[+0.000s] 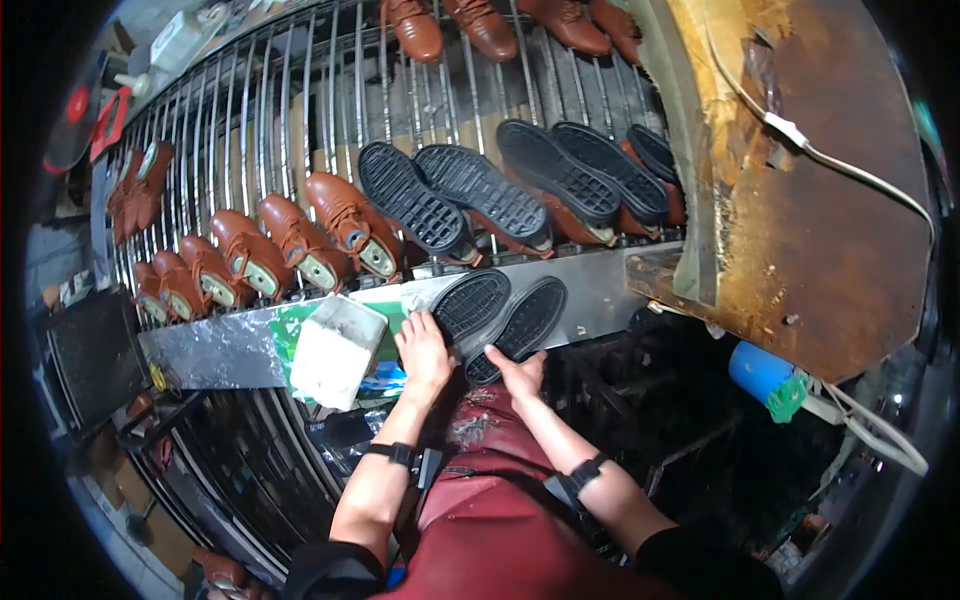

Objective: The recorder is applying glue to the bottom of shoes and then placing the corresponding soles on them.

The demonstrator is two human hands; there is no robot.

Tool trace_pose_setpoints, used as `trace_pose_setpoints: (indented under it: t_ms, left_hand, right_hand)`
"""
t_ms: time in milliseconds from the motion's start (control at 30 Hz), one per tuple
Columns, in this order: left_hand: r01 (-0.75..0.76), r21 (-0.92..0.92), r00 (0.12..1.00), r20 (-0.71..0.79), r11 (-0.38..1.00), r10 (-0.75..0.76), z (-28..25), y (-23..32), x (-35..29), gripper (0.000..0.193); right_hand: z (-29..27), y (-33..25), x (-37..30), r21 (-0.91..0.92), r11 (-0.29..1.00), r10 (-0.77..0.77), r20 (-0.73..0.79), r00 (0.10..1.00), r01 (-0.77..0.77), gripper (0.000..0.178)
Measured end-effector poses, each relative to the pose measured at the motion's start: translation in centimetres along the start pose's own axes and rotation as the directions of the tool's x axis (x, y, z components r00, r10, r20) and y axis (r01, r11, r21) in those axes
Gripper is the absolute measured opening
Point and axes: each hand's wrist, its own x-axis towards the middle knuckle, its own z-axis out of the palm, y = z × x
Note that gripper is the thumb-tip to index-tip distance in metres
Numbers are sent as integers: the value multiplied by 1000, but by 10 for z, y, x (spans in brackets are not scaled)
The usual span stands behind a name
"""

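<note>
Two black rubber shoe soles lie side by side, tread up, on the near metal ledge. My left hand [424, 352] is at the near left edge of the left sole [472, 302], its fingers bent along that edge. My right hand [518, 376] grips the near end of the right sole [532, 315], thumb over the tread and fingers round the far side. What lies under the soles is hidden. Beside my left hand a white block-shaped container [338, 350] rests on a green sheet [288, 335].
Beyond the metal ledge [600, 300], a rack of metal bars [330, 100] carries several brown leather shoes [345, 220] and upturned shoes with black soles [415, 195]. A worn wooden board [840, 200] with a white cable [850, 170] stands at right, above a blue cylinder [757, 372].
</note>
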Motion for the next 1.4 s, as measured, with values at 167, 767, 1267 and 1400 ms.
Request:
trace_pose_setpoints:
  t_ms: [167, 767, 1267, 1400]
  left_hand:
    - [-96, -215, 994, 24, 972, 104, 9, -26, -23, 45]
    - [356, -872, 655, -22, 335, -755, -118, -255, 177, 64]
    - [-640, -139, 536, -785, 756, 309, -185, -144, -17, 37]
    - [-823, -87, 568, -116, 561, 815, -50, 27, -257, 40]
  right_hand:
    - [37, -10, -17, -213, 956, 210, 14, 978, -203, 116]
    - [205, -299, -89, -564, 217, -595, 570, 566, 796, 88]
    - [-81, 164, -182, -100, 892, -431, 107, 896, 441, 43]
    - [-128, 430, -234, 87, 987, 126, 102, 987, -135, 44]
